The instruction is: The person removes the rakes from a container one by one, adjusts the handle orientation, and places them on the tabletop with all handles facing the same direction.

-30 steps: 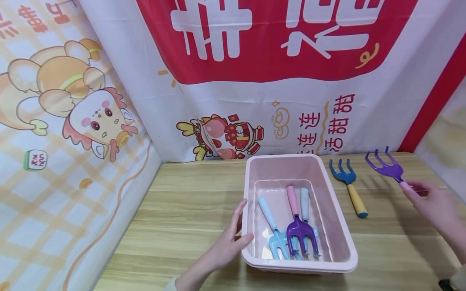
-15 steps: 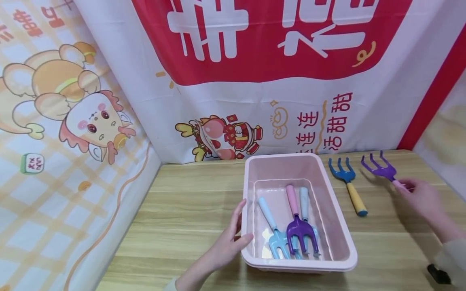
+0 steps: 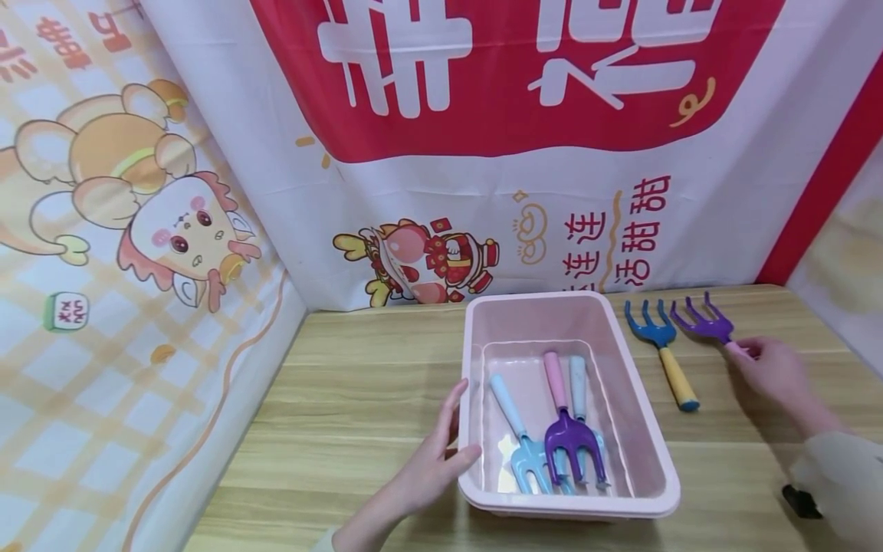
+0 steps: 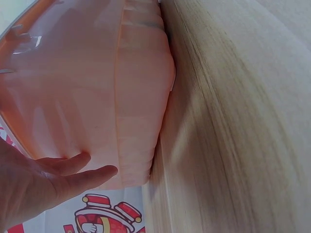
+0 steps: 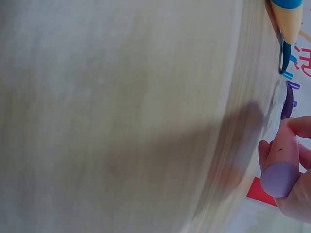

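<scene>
My right hand (image 3: pixel 776 372) grips the pink handle of a purple hand rake (image 3: pixel 710 325), its prongs pointing to the back wall. In the right wrist view the pink handle (image 5: pixel 282 160) lies between the thumb and fingers. Just left of it a blue hand rake (image 3: pixel 655 331) with a yellow handle lies on the table. My left hand (image 3: pixel 434 464) rests against the left side of a pale pink plastic bin (image 3: pixel 638 414), thumb at the rim. Its straight fingers (image 4: pixel 92 179) lie along the outer wall. Inside the bin are a purple hand fork (image 3: pixel 572 441) and light blue garden forks (image 3: pixel 530 460).
The wooden table (image 3: pixel 359 383) extends left of the bin and to its right. A printed cloth (image 3: pixel 414 184) hangs along the back edge, and a patterned cloth (image 3: pixel 179 368) covers the left side. A small black object (image 3: pixel 800 502) shows beside the right sleeve.
My right hand has moved left and lowered the purple rake, bringing its prongs close beside the blue rake. The left hand and the bin have stayed in place.
</scene>
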Demonstrator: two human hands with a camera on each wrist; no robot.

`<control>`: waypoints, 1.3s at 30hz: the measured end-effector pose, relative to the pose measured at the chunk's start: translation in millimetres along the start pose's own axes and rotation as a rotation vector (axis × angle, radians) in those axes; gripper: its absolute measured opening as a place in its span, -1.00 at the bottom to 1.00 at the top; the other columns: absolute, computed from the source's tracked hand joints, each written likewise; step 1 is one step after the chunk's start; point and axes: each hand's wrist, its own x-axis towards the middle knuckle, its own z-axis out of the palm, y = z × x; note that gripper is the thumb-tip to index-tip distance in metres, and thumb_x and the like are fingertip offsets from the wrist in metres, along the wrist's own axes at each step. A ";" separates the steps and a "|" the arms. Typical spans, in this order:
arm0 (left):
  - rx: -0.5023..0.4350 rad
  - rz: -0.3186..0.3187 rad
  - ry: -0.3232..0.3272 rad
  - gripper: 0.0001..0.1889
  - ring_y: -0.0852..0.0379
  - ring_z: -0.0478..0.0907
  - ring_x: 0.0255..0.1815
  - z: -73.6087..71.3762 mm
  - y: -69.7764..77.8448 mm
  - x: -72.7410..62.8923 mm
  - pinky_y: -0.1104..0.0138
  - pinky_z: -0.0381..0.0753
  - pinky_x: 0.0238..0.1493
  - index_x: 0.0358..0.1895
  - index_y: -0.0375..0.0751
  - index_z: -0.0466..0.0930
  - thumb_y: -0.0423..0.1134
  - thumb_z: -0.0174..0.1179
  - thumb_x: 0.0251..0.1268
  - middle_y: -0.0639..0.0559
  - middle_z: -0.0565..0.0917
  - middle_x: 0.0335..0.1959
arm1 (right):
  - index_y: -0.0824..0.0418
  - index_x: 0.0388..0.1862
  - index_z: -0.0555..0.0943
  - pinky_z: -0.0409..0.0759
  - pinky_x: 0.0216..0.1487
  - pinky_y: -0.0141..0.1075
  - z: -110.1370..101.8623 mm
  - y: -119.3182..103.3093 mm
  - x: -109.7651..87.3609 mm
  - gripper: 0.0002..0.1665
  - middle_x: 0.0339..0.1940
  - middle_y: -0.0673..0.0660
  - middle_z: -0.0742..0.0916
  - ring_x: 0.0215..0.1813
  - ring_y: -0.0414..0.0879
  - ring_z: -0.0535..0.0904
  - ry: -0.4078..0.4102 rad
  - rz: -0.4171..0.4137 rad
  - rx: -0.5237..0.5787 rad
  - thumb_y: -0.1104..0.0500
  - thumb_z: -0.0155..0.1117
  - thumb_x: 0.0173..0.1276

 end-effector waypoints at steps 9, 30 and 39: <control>-0.010 0.010 -0.001 -0.15 -0.24 0.25 0.38 -0.2 -2.1 1.1 0.24 0.45 0.19 0.56 0.18 -0.29 -0.16 0.08 0.38 -0.40 0.14 0.45 | 0.64 0.01 0.45 0.46 -0.30 0.04 5.3 -3.6 1.6 -0.42 -0.25 0.52 0.59 -0.22 0.34 0.50 -0.025 0.102 -0.008 0.04 0.02 0.50; -0.015 0.006 0.000 -0.15 -0.25 0.24 0.38 0.4 -2.7 0.1 0.26 0.45 0.18 0.56 0.20 -0.29 -0.17 0.08 0.38 -0.40 0.12 0.45 | 0.49 0.24 0.37 0.44 -0.37 -0.08 8.7 -7.4 -2.1 -0.19 -0.08 0.47 0.55 -0.24 0.17 0.48 -0.137 0.211 -0.033 -0.24 -0.08 0.49; -0.004 0.010 0.000 -0.16 -0.25 0.24 0.38 -0.5 -1.9 0.0 0.25 0.45 0.19 0.56 0.21 -0.29 -0.15 0.08 0.39 -0.40 0.13 0.45 | 0.50 0.29 0.34 0.45 -0.39 -0.13 8.2 -5.9 -2.6 -0.13 -0.04 0.49 0.53 -0.24 0.15 0.49 -0.152 0.232 -0.016 -0.28 -0.09 0.47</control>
